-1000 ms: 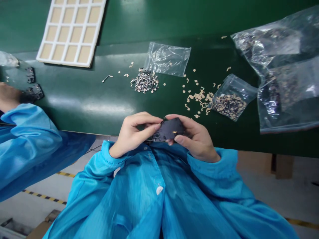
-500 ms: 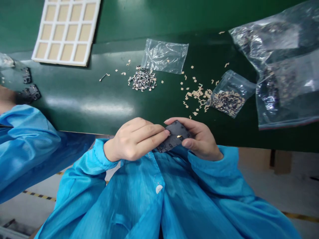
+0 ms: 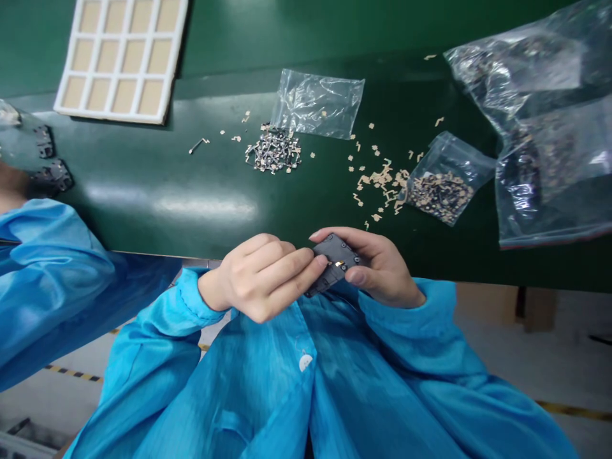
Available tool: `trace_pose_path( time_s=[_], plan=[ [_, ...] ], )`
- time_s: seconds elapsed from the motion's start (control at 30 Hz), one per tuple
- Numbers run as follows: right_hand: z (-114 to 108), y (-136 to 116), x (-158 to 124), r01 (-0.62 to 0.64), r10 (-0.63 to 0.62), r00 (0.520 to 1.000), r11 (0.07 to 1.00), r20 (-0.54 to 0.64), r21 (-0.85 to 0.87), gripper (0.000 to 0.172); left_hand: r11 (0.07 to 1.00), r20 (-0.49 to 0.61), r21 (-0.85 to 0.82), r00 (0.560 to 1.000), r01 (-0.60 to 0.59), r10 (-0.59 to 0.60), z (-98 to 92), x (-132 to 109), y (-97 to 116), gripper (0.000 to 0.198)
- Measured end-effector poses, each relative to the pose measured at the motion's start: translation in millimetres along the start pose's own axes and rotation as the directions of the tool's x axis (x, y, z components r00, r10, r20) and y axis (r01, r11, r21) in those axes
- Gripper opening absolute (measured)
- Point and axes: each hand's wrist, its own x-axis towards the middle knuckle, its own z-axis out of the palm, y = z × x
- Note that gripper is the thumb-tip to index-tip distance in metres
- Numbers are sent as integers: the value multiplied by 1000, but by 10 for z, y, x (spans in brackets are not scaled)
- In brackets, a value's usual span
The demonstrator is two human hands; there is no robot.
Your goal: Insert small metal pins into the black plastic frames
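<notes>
A flat dark grey plastic housing (image 3: 333, 250), with a small shiny gold contact (image 3: 340, 263) on its face, is held tilted between my hands at the table's near edge. My right hand (image 3: 385, 268) grips its right side, thumb on one edge and fingers along the far one. Closed over its left part is my left hand (image 3: 268, 274), with fingertips resting on the face beside the contact. The left thumb is hidden behind the fingers. Whether a small piece lies under those fingertips, I cannot tell.
On the green table (image 3: 205, 185) lie a pile of small metal parts (image 3: 273, 152), a clear bag (image 3: 319, 105), scattered beige pieces (image 3: 380, 178), a small filled bag (image 3: 442, 191) and large bags (image 3: 554, 140). A white gridded tray (image 3: 115, 76) stands back left. A co-worker's blue sleeve (image 3: 48, 255) is at left.
My left fingers have curled more and shifted slightly right across the housing. The housing has turned a little in my right hand. The whole view has shifted slightly.
</notes>
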Motion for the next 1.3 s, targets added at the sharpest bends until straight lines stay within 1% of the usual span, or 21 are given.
trace_pose_path(
  time_s=[0.07,0.2,0.3,0.37,0.47,0.5,0.53,0.63,0.7,0.83,0.97,1.1,1.17,1.23,1.3],
  plan=[
    [-1,0,4,-8,8,1000,1000,1,-5,56,1000,17,1,1000,-27,27,-20,-2,-10,24],
    [7,-4,7,-20,20,1000,1000,7,5,56,993,11,24,993,-117,116,-35,-12,-34,22],
    [21,-5,6,-44,43,999,999,5,25,57,988,21,50,989,-149,148,-31,-41,-40,20],
    [29,-2,7,-47,47,999,998,5,52,56,987,19,23,987,-157,157,-27,-63,-42,18],
    [36,4,12,-35,34,999,996,12,85,51,989,9,-73,992,-127,128,-25,-72,-48,16],
    [37,5,14,-31,30,999,995,16,92,50,989,5,-81,992,-126,127,-26,-67,-51,15],
    [39,5,16,-30,28,999,995,19,97,49,988,2,-65,990,-142,142,-28,-59,-53,15],
    [49,2,21,-34,32,999,995,29,98,49,970,-21,69,972,-232,234,-36,-29,-56,17],
    [59,-3,23,-37,34,999,995,33,92,50,959,-36,113,964,-260,265,-38,-23,-55,19],
    [75,-12,28,-56,53,998,995,37,83,50,970,-45,54,970,-238,240,-26,-46,-52,20],
    [79,-19,35,-55,53,998,996,41,63,51,975,-77,-15,973,-220,218,-8,-66,-56,16],
    [72,-19,34,-77,76,996,997,35,14,56,978,-52,-180,994,-102,94,-1,-98,-52,16],
    [69,-16,30,-85,85,996,996,36,-3,57,973,-39,-224,998,-61,54,-7,-112,-47,19],
    [68,-11,28,-83,83,996,997,33,-9,58,976,-42,-204,997,-72,64,-18,-108,-43,18],
    [70,-8,28,-72,72,997,997,26,-8,57,984,-53,-111,990,-139,134,-30,-86,-43,14]
  ],
)
